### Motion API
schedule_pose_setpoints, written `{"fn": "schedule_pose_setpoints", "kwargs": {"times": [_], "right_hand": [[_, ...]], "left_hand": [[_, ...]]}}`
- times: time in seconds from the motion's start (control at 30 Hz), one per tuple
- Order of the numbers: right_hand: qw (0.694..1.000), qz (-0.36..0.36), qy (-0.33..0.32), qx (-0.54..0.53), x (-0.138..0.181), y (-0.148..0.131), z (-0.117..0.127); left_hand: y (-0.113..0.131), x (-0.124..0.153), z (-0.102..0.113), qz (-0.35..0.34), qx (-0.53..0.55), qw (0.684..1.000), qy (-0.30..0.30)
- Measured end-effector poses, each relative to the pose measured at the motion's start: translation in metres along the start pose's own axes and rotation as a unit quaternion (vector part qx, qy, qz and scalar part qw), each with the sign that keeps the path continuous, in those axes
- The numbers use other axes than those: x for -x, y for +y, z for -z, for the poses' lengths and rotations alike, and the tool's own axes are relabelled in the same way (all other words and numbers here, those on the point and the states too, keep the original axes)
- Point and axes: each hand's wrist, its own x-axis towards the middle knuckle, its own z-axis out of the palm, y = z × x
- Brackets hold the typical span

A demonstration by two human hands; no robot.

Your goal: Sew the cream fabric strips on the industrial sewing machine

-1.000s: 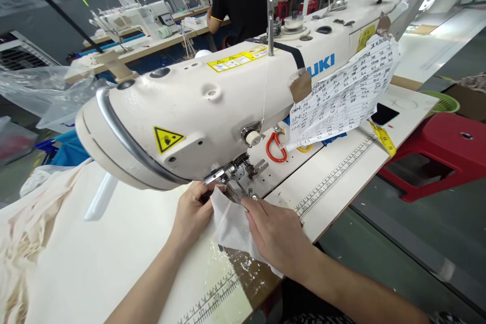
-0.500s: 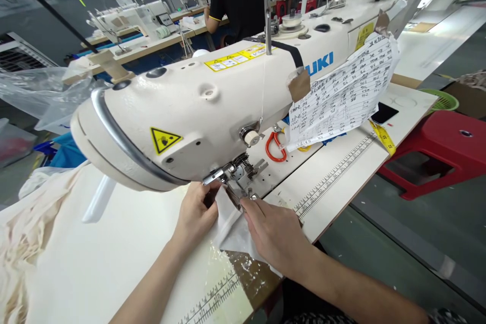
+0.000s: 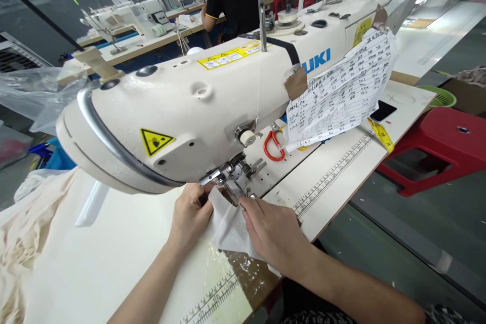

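Observation:
A piece of thin white fabric [image 3: 230, 223] lies under the needle area of a white sewing machine [image 3: 167, 101]. My left hand [image 3: 191, 211] is closed on the fabric's left edge, thumb and fingers pinched, with its fingertips partly hidden under the machine head. On the other side, my right hand [image 3: 271, 230] pinches the fabric close to the metal presser foot parts [image 3: 231, 190]. The fabric hangs in folds between both hands and reaches toward the table's front edge. The needle itself cannot be made out.
Red-handled scissors [image 3: 274, 146] lie behind the needle area. A handwritten paper sheet [image 3: 337, 91] hangs on the machine. Cream fabric [image 3: 28, 248] is heaped at left. A yellow tape measure [image 3: 380, 135] and a red stool [image 3: 442, 147] are at right. A person [image 3: 233, 2] sits beyond.
My left hand has shifted slightly left, and the white fabric's upper corner has opened out flatter beside it. My right hand stays almost in place. The view has turned a little.

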Motion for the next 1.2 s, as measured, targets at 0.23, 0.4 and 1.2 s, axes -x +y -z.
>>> {"fn": "schedule_pose_setpoints", "kwargs": {"times": [0.23,0.4,1.2], "right_hand": [[1.000,-0.008,0.004,0.030,0.003,-0.003,-0.004],[0.997,-0.030,-0.007,-0.073,0.037,-0.007,0.018],[0.997,0.038,-0.050,-0.040,0.065,0.001,0.040]], "left_hand": [[-0.003,-0.001,0.002,-0.208,-0.054,0.977,-0.001],[0.012,0.004,0.016,-0.251,-0.071,0.963,-0.073],[0.031,0.039,-0.004,-0.194,-0.191,0.961,-0.058]]}}
